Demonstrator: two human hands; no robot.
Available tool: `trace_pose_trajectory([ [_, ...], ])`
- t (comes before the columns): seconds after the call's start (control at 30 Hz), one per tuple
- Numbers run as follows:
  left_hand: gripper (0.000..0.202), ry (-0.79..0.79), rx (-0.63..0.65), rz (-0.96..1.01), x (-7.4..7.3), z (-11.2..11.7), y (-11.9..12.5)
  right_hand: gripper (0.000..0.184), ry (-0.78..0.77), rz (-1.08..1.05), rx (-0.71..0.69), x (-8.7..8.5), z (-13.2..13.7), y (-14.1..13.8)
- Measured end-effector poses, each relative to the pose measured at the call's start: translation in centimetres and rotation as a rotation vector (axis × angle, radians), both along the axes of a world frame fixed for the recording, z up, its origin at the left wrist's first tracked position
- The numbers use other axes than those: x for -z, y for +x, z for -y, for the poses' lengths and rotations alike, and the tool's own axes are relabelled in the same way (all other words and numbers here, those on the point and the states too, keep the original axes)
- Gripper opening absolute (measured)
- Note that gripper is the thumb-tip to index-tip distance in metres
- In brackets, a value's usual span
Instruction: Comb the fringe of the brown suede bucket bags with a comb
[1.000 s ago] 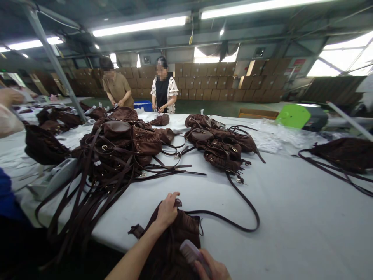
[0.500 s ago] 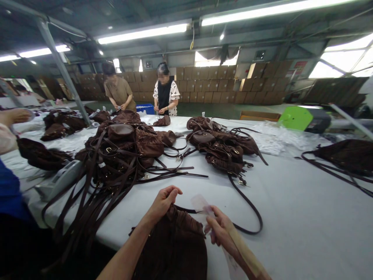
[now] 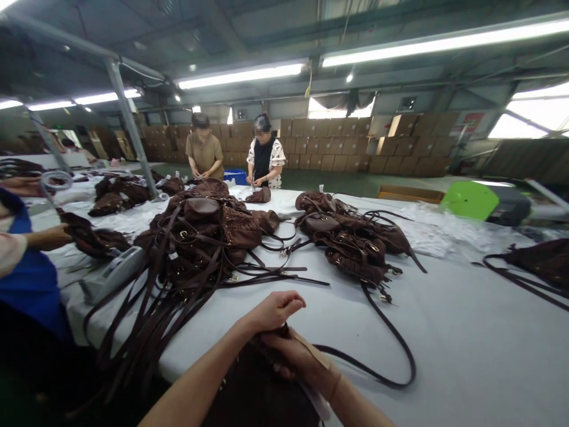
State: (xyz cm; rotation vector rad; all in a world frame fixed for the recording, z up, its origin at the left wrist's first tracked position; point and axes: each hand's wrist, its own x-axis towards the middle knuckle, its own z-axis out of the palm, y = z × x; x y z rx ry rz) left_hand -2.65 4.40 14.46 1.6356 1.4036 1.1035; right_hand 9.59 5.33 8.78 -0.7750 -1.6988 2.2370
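Note:
A dark brown suede bag [image 3: 262, 391] lies at the near edge of the white table [image 3: 466, 344], right in front of me. My left hand [image 3: 275, 309] is closed in a pinch on the bag's top edge. Just below it, my right hand [image 3: 291, 356] is curled into the bag's opening with a strip of tape across its back; what it holds is hidden. The bag's long strap [image 3: 391, 350] loops out to the right over the table.
Two heaps of brown bags [image 3: 204, 237] [image 3: 351, 237] with trailing straps lie mid-table. Another bag [image 3: 540, 264] is at the right. A person in blue [image 3: 26, 279] works at my left; two people [image 3: 235, 151] stand at the far side. A green object [image 3: 469, 200] sits far right.
My right hand, which carried a pale translucent packet up from below, has moved into the bag's opening under my left hand. The packet no longer shows. The view has tilted upward.

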Motion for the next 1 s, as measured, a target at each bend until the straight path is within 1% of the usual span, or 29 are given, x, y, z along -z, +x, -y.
trace_pose_trajectory([
  [0.03, 0.038, 0.048, -0.069, 0.002, -0.3, 0.3, -0.6, 0.030, -0.068, -0.021, 0.000, 0.1, 0.1, 0.2],
  [0.07, 0.041, 0.110, -0.164, 0.045, -0.5, 0.8, -1.4, 0.035, -0.141, -0.047, 0.000, 0.1, 0.1, 0.5],
  [0.13, 0.052, 0.246, -0.400, 0.241, -0.4, 2.2, -2.8, 0.040, -0.295, -0.097, 0.015, -0.2, -0.1, 1.3],
  [0.17, 0.056, 0.286, -0.492, 0.362, -0.1, 3.1, -3.3, 0.041, -0.367, -0.117, 0.027, -0.4, -0.2, 1.6],
  [0.2, 0.060, 0.287, -0.541, 0.475, 0.6, 4.1, -3.6, 0.042, -0.430, -0.135, 0.037, -0.6, -0.4, 1.9],
  [0.23, 0.067, 0.240, -0.529, 0.563, 1.4, 5.0, -3.6, 0.043, -0.477, -0.151, 0.042, -0.8, -0.5, 2.0],
  [0.27, 0.076, 0.150, -0.459, 0.612, 2.4, 5.8, -3.3, 0.044, -0.504, -0.165, 0.042, -1.0, -0.6, 2.0],
  [0.3, 0.086, 0.036, -0.352, 0.621, 3.4, 6.5, -2.7, 0.045, -0.520, -0.176, 0.032, -1.1, -0.6, 1.9],
  [0.33, 0.095, -0.072, -0.246, 0.600, 4.4, 7.0, -1.9, 0.044, -0.530, -0.185, 0.019, -1.1, -0.7, 1.7],
  [0.37, 0.100, -0.153, -0.173, 0.567, 5.2, 7.2, -1.1, 0.042, -0.531, -0.190, 0.019, -1.0, -0.8, 1.4],
  [0.4, 0.100, -0.208, -0.134, 0.525, 5.9, 7.3, -0.2, 0.039, -0.523, -0.187, 0.033, -0.8, -0.9, 1.1],
  [0.43, 0.094, -0.230, -0.126, 0.472, 6.4, 7.1, 0.5, 0.038, -0.510, -0.179, 0.057, -0.4, -1.0, 0.8],
  [0.5, 0.067, -0.219, -0.201, 0.299, 7.2, 6.2, 1.7, 0.039, -0.482, -0.156, 0.117, 0.7, -1.3, 0.5],
  [0.57, 0.034, -0.263, -0.352, -0.006, 8.2, 5.0, 2.2, 0.039, -0.462, -0.138, 0.157, 2.1, -1.3, 0.5],
  [0.6, 0.026, -0.306, -0.423, -0.155, 8.9, 4.4, 2.4, 0.038, -0.454, -0.137, 0.167, 2.8, -1.1, 0.6],
  [0.63, 0.027, -0.346, -0.479, -0.269, 9.7, 3.8, 2.5, 0.041, -0.437, -0.144, 0.194, 3.6, -0.8, 0.8],
  [0.67, 0.030, -0.373, -0.516, -0.339, 10.7, 3.3, 2.6, 0.050, -0.407, -0.155, 0.235, 4.3, -0.4, 0.9],
  [0.73, 0.035, -0.360, -0.550, -0.363, 12.7, 2.4, 2.9, 0.075, -0.322, -0.156, 0.314, 5.5, 0.4, 1.3],
  [0.8, 0.036, -0.338, -0.594, -0.354, 14.2, 1.6, 3.3, 0.096, -0.242, -0.114, 0.324, 6.2, 1.0, 1.9],
  [0.83, 0.039, -0.343, -0.618, -0.358, 14.7, 1.3, 3.4, 0.102, -0.217, -0.088, 0.304, 6.4, 1.2, 2.3],
  [0.9, 0.043, -0.379, -0.646, -0.372, 15.1, 0.8, 3.4, 0.108, -0.197, -0.039, 0.273, 6.7, 1.6, 3.1],
  [0.93, 0.042, -0.398, -0.655, -0.380, 15.1, 0.7, 3.3, 0.108, -0.192, -0.024, 0.279, 6.8, 2.0, 3.5],
  [1.0, 0.035, -0.429, -0.681, -0.384, 14.8, 0.4, 2.4, 0.101, -0.181, -0.018, 0.305, 7.0, 3.1, 4.6],
])
